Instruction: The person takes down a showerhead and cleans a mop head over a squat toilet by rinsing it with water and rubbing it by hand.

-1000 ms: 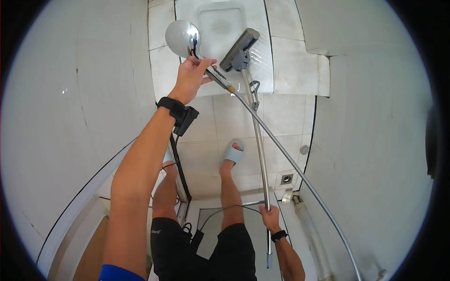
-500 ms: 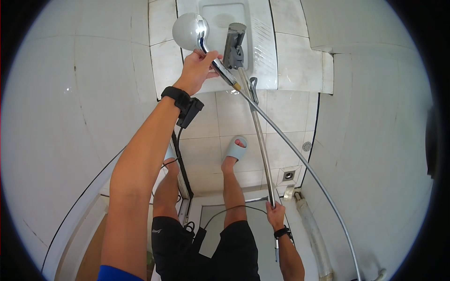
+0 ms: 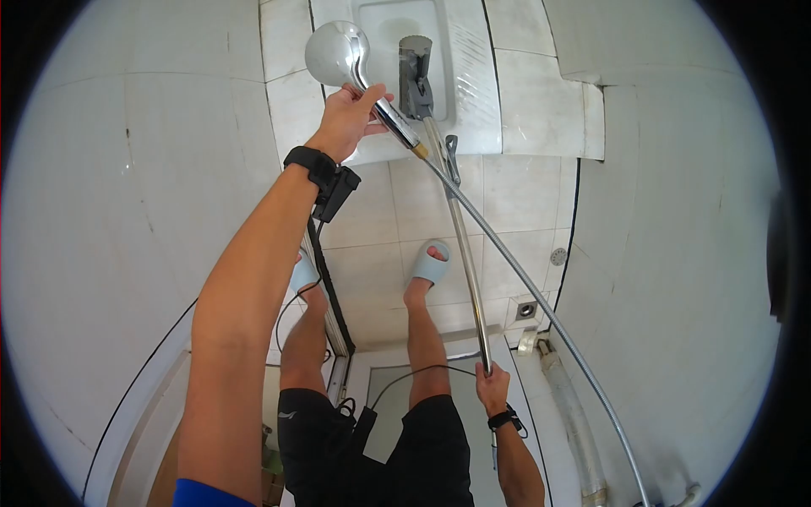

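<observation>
My left hand [image 3: 345, 122] is closed around the chrome handle of a shower head [image 3: 335, 55], which is held over the left edge of a white squat toilet [image 3: 473, 118]. From its brass fitting a metal hose [image 3: 541, 283] runs down to the right, crossing above a mop's pole. My right hand [image 3: 492, 389] grips the lower part of that metal pole [image 3: 470, 270]. At the far end, the grey mop head [image 3: 415, 78] is over the toilet basin. Whether it touches the basin, I cannot tell.
Tiled floor [image 3: 363, 262] lies under my slippered feet, with a round drain [image 3: 558, 256] and a square drain [image 3: 526, 310] to the right. A wrapped pipe [image 3: 570, 414] runs along the lower right. Pale walls stand close on both sides. Black cables hang near my legs.
The view has shifted slightly. The mop head and shower head sit a little further left in view, and both hands keep their grips.
</observation>
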Tool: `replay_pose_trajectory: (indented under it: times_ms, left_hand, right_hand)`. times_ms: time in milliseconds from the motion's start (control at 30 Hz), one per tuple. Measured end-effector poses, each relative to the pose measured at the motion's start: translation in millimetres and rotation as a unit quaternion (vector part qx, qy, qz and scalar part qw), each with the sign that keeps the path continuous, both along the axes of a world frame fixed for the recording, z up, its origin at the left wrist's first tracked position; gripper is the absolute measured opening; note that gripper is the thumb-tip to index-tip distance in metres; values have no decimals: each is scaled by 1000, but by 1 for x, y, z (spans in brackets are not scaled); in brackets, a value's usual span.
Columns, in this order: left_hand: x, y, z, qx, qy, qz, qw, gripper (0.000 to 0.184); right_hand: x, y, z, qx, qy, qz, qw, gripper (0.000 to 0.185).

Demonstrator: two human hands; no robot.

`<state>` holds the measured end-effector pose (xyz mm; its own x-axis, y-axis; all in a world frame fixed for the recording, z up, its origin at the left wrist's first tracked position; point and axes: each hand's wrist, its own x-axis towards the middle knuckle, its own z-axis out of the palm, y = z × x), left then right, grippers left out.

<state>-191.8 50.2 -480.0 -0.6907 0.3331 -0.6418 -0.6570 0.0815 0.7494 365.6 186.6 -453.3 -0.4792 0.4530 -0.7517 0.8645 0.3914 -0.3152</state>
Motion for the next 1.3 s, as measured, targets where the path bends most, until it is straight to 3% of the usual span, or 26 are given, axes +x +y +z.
replay_pose_trajectory:
  times_ms: [233, 533, 767, 1033, 1300]
  left_hand:
    - [11, 2, -22, -6, -13, -2, 1000, 28]
    - [8, 9, -17, 44, 10, 27, 999, 27]
    - [10, 1, -15, -6, -24, 17, 1000, 29]
    - [-5, 3, 15, -31, -18, -11, 999, 30]
    - [-7, 34, 56, -110, -3, -43, 993, 26]
  right_hand:
    - [-2, -6, 0, 5, 17, 4, 1000, 37]
    - [0, -8, -4, 16, 31, 17, 999, 37]
    - [18, -4, -29, 33, -8, 34, 999, 35]
    - [36, 0, -53, 55, 17, 36, 998, 35]
    - [43, 1, -46, 38, 10, 15, 999, 20]
